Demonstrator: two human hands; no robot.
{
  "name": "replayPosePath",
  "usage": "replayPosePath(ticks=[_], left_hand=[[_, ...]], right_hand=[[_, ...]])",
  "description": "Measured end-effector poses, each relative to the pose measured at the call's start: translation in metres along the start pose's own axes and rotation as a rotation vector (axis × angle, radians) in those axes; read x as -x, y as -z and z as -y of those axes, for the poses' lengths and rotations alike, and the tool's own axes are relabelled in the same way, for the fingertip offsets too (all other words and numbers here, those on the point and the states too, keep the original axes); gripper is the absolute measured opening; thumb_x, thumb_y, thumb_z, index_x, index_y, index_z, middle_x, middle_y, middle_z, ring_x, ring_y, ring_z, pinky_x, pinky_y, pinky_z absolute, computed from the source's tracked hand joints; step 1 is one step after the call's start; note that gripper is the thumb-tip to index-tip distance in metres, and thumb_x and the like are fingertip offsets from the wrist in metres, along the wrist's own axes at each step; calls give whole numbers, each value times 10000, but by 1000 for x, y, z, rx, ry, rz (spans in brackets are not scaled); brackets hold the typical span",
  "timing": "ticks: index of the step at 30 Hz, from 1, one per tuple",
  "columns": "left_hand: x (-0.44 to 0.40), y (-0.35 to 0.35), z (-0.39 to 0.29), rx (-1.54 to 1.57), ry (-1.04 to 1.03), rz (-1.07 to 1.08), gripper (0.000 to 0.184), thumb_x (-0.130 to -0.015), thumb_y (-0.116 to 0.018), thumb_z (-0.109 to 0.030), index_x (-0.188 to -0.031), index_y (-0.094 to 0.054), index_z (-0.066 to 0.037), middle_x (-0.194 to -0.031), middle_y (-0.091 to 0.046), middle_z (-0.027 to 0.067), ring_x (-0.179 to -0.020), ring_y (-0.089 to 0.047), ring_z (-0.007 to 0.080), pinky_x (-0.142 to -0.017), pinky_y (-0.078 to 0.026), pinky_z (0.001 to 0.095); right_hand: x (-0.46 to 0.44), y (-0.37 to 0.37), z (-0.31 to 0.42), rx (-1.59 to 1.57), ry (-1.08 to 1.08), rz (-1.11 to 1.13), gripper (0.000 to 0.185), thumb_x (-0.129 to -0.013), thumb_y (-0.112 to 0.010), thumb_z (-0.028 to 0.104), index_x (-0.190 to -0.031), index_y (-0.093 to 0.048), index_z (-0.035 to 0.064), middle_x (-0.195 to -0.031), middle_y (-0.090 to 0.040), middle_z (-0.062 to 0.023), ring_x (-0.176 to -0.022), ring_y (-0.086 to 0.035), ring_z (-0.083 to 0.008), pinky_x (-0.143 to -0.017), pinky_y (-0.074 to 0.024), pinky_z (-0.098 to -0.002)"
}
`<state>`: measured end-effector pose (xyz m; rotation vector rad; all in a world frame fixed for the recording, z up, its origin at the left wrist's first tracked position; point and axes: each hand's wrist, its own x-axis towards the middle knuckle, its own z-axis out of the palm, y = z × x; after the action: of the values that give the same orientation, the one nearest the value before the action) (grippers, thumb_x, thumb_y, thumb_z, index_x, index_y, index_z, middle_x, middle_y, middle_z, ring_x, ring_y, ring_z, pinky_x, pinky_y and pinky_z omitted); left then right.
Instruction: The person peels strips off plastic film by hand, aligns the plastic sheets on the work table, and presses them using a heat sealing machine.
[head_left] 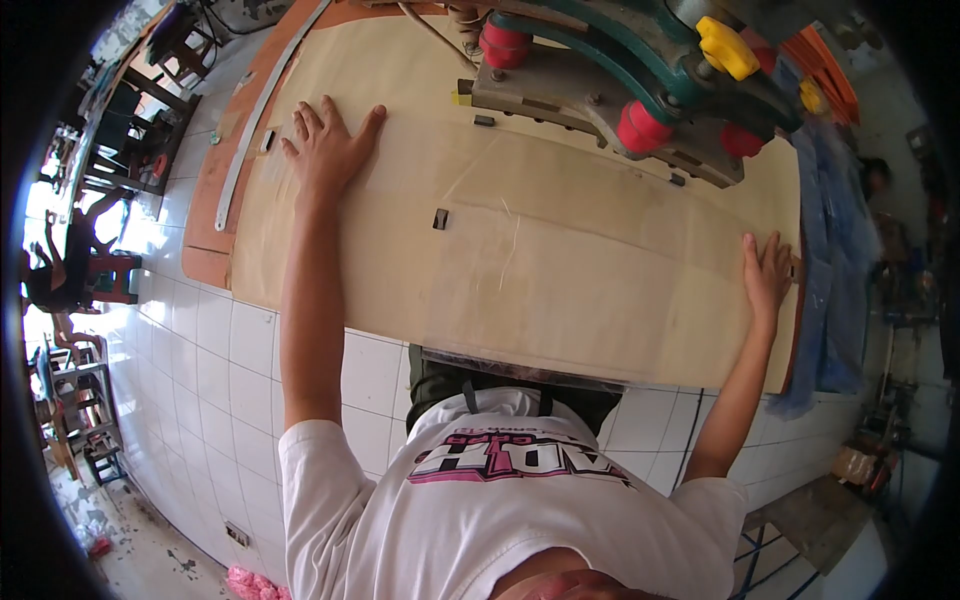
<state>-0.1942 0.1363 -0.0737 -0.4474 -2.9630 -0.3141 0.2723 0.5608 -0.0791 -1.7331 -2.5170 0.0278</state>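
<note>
A large tan sheet (390, 270) lies flat before me. My left hand (335, 150) rests on its left part, palm down with the fingers spread. At the right edge of that sheet, my right hand (767, 280) lies with its fingers stretched out. Neither hand holds anything. Between them, a clear plastic film (560, 270) with creases covers the middle of the sheet. A small dark block (440, 218) sits left of the film's centre, and another dark block (485, 120) lies near the machine. Left of my left hand is a long metal ruler (265, 110).
A green machine arm (610, 50) with red knobs and a metal beam (600, 115) hangs over the far side. Its yellow knob (728, 48) faces me. Blue plastic sheeting (830, 250) hangs at the right. A brown board (207, 240) sticks out left; a stool (115, 275) stands beyond.
</note>
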Motion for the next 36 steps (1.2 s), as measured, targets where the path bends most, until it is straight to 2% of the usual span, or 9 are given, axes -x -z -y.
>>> replayPosePath(ticks=[6, 14, 19, 27, 36], left_hand=[[-2, -1, -1, 9, -3, -5, 1073, -832, -353, -835, -1538, -262, -32, -1600, -162, 260, -1516, -92, 333, -1184, -56, 570], [0, -3, 1, -12, -20, -27, 1060, -843, -365, -822, -1531, -274, -21, -1599, -171, 259, -1515, -97, 336, -1183, -49, 567], [-1, -3, -1, -12, -20, -21, 1057, -843, -366, -821, -1533, -272, -25, -1604, -167, 250, -1518, -83, 329, -1181, -40, 576], [-4, -2, -1, -49, 10, 10, 1049, -842, -362, -820, -1537, -271, -39, -1607, -161, 242, -1518, -89, 320, -1186, -53, 566], [-4, -1, -1, -47, 13, 16, 1064, -833, -358, -833, -1541, -260, -44, -1608, -159, 238, -1518, -93, 317, -1186, -62, 567]], right_hand=[[2, 3, 1, -14, -3, -2, 976, -879, -288, 813, -1577, -171, 141, -1615, -112, -237, -1509, -65, -369, -1191, -61, -558], [9, 8, 6, -36, 25, -17, 987, -889, -291, 799, -1562, -203, 83, -1604, -118, -264, -1500, -87, -392, -1191, -66, -554], [5, 5, 2, -18, 11, -24, 986, -885, -299, 801, -1564, -201, 93, -1602, -119, -268, -1500, -79, -397, -1188, -70, -563], [10, 8, 6, -51, -9, -12, 1012, -866, -303, 826, -1569, -187, 106, -1619, -90, -237, -1513, -58, -353, -1187, -60, -572], [8, 5, 4, -53, -3, -20, 1021, -860, -299, 834, -1567, -197, 105, -1616, -103, -237, -1510, -76, -359, -1187, -62, -571]])
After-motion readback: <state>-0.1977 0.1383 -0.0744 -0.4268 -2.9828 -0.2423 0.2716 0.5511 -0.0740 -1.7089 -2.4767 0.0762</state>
